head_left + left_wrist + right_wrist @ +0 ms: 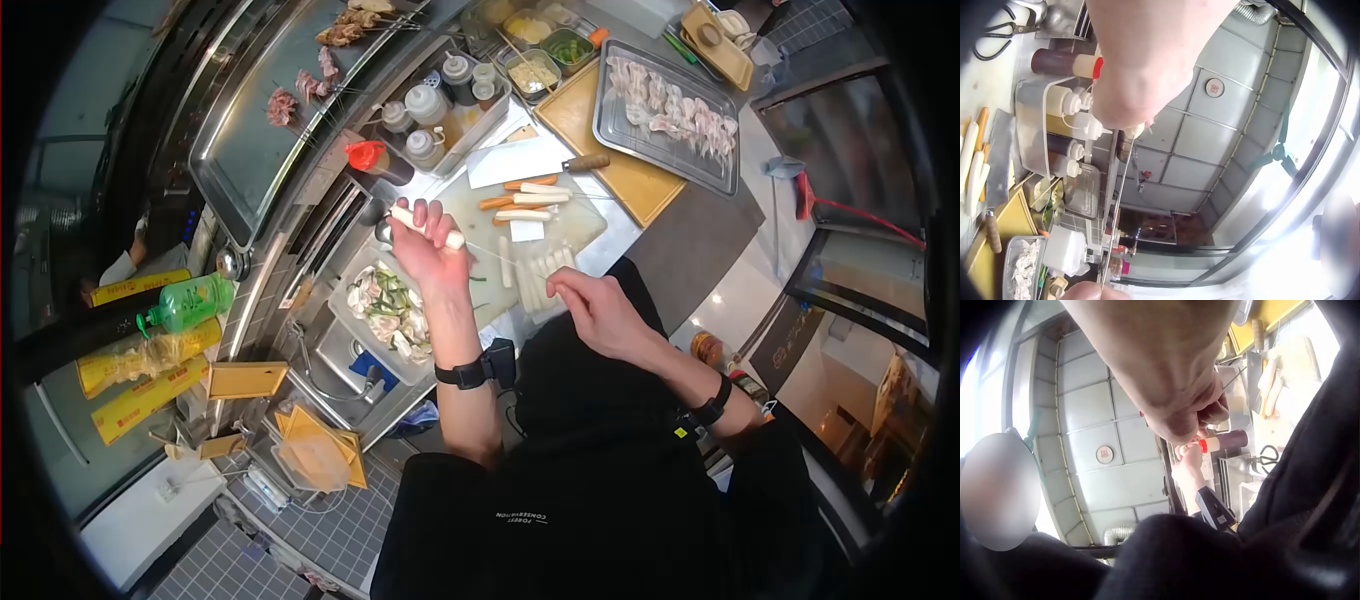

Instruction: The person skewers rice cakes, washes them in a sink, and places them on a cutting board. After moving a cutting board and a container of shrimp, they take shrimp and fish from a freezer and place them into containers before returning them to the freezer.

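Note:
My left hand (pixel 432 258), raised over the near side of the cutting board (pixel 488 232), grips a white rice cake stick (pixel 454 240) with its fingers curled round it. A thin metal skewer (pixel 1119 206) runs from the end of this stick to my right hand (pixel 598 312), whose thumb and fingers pinch its other end. Below, more white rice cake sticks (pixel 527 284) lie in a row on the board. Orange sausages (pixel 495 203) and further white sticks (pixel 542 199) are grouped beyond them.
A cleaver (pixel 515 162) lies behind the sausages. Squeeze bottles (pixel 425 104) stand in a bin at the back. To the right is a metal tray (pixel 665 112) of pale skewered meat; to the left, a tub of cut vegetables (pixel 385 310) by the sink (pixel 335 350).

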### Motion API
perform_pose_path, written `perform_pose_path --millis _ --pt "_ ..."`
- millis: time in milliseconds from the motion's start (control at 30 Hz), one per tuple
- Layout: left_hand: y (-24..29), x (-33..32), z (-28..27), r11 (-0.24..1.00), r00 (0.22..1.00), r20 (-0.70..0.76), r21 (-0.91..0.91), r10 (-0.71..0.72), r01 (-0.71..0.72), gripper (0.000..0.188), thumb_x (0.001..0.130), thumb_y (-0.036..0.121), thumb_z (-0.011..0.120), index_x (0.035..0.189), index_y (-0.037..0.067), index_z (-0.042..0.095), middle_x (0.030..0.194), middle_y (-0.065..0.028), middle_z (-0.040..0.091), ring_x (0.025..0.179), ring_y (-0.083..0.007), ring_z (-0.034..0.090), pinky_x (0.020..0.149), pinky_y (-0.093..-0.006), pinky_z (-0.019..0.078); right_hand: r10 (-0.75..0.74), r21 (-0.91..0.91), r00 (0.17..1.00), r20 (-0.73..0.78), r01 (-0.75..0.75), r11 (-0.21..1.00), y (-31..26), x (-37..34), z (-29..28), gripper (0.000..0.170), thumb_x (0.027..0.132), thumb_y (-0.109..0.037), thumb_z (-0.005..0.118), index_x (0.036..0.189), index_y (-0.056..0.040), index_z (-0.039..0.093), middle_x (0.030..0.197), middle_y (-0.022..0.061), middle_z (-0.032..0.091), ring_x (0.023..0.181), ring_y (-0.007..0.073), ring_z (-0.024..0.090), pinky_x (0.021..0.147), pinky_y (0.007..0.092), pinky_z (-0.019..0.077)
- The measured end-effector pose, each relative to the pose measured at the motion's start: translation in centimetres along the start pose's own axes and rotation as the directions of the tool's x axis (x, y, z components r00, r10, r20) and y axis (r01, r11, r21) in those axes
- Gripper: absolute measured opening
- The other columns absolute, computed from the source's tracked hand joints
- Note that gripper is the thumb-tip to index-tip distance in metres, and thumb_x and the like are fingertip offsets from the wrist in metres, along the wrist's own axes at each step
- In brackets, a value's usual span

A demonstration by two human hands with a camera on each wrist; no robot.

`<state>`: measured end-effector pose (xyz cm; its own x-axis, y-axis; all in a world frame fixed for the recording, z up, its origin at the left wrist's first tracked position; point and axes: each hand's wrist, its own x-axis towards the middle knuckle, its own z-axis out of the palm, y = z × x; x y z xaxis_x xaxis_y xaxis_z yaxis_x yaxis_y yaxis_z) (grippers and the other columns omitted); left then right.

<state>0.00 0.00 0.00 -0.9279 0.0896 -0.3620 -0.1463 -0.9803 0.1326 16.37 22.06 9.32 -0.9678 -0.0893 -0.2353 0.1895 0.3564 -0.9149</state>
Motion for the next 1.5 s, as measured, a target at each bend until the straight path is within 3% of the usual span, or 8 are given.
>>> perform_pose_path --millis 400,467,567,667,867,1100,1167,1500 --pt "-0.4 -0.4 0.3 0.999 0.999 -0.035 0.030 0.022 -0.021 0.044 0.120 0.043 0.027 0.110 0.009 0.052 0.080 -0.0019 0.041 0.064 -0.0120 0.036 0.045 -0.0228 0.0331 0.047 0.000 0.998 0.036 -0.047 0.999 -0.1 0.1 0.0 0.010 0.107 -0.006 0.053 0.107 -0.0034 0.063 0.071 0.0233 0.057 0.064 0.0411 0.060 0.061 0.0427 0.0448" --pt "-0.5 -0.4 0.3 0.999 0.999 -0.031 0.038 0.026 -0.025 0.042 0.120 0.042 0.028 0.110 0.009 0.052 0.080 -0.0018 0.041 0.064 -0.0120 0.036 0.045 -0.0231 0.0332 0.033 0.044 0.999 -0.019 -0.032 0.999 0.6 0.0 0.4 0.013 0.107 -0.003 0.053 0.108 -0.0047 0.067 0.063 0.0124 0.044 0.054 0.0161 0.043 0.054 0.0342 0.0369" --pt "-0.6 -0.5 0.7 0.998 0.998 -0.032 0.046 0.052 -0.051 0.041 0.120 0.042 0.029 0.110 0.009 0.052 0.081 -0.0016 0.041 0.064 -0.0118 0.037 0.045 -0.0234 0.0333 0.046 0.042 0.999 -0.003 -0.046 0.998 -0.1 0.0 0.0 0.013 0.107 -0.003 0.054 0.108 -0.0044 0.067 0.062 0.0117 0.044 0.054 0.0152 0.043 0.054 0.0337 0.0365" --pt "-0.4 -0.4 0.5 0.999 0.999 -0.031 -0.001 0.044 -0.044 0.041 0.120 0.042 0.029 0.111 0.009 0.052 0.080 -0.0014 0.041 0.064 -0.0119 0.037 0.045 -0.0235 0.0332 0.072 0.037 0.996 0.047 -0.074 0.997 -1.0 0.0 -0.6 0.011 0.106 -0.005 0.053 0.107 -0.0030 0.064 0.069 0.0214 0.056 0.059 0.0327 0.057 0.060 0.0406 0.0442" --pt "-0.6 -0.4 0.5 0.999 0.999 -0.034 -0.037 0.022 -0.024 0.041 0.120 0.042 0.030 0.110 0.009 0.052 0.079 -0.0013 0.040 0.063 -0.0119 0.037 0.044 -0.0234 0.0325 0.000 0.058 1.000 -0.009 0.000 0.998 0.5 -0.1 0.3 0.012 0.107 -0.004 0.054 0.107 -0.0036 0.067 0.063 0.0114 0.044 0.054 0.0153 0.043 0.054 0.0336 0.0364" --pt "-0.8 -0.1 0.3 0.999 0.997 -0.074 -0.039 0.018 -0.021 0.039 0.120 0.043 0.030 0.111 0.011 0.050 0.080 -0.0007 0.041 0.061 -0.0106 0.033 0.044 -0.0219 0.0297 0.015 0.058 1.000 -0.013 -0.014 0.998 -0.3 -0.4 -0.3 0.012 0.107 -0.004 0.055 0.106 -0.0033 0.066 0.062 0.0122 0.044 0.053 0.0159 0.042 0.053 0.0336 0.0361" --pt "-0.8 -0.1 0.2 0.999 0.998 -0.069 -0.042 0.013 -0.016 0.039 0.120 0.043 0.030 0.112 0.011 0.050 0.080 -0.0008 0.041 0.061 -0.0105 0.034 0.043 -0.0219 0.0297 0.056 0.046 0.998 0.032 -0.058 0.997 -0.7 -0.3 -0.7 0.011 0.106 -0.005 0.053 0.106 -0.0029 0.064 0.070 0.0222 0.057 0.061 0.0365 0.060 0.061 0.0420 0.0448" --pt "-1.4 -0.9 0.9 0.998 0.998 -0.052 0.052 0.039 -0.036 0.037 0.120 0.043 0.031 0.112 0.011 0.050 0.079 -0.0007 0.041 0.060 -0.0104 0.034 0.043 -0.0218 0.0302 0.075 0.016 0.997 0.026 -0.075 0.997 0.0 -0.3 -0.3 0.011 0.106 -0.005 0.053 0.106 -0.0021 0.064 0.074 0.0243 0.060 0.066 0.0423 0.063 0.062 0.0446 0.0461"
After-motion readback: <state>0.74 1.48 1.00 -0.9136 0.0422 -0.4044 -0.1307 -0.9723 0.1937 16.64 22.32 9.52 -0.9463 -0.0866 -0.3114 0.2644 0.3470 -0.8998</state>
